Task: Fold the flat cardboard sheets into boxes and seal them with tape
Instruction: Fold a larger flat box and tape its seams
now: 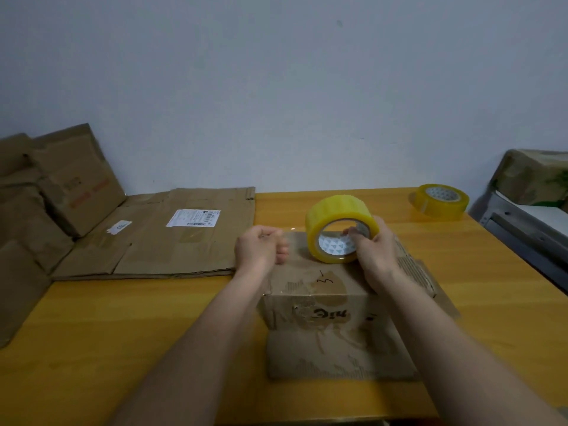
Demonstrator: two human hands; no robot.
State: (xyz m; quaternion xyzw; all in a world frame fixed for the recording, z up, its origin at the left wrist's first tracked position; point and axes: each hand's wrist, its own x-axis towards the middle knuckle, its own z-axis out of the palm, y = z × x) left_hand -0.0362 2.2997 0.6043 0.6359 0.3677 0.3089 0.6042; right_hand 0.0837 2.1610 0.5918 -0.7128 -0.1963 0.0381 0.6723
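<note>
One box point(335, 305) stands folded at lower centre, its sealing under way — the right hand point(373, 250) grips the tape roll point(339, 224) on top while the left hand point(261, 249) pinches the pulled-out strip — with flat sheets point(172, 238) left of centre unfolded.
</note>
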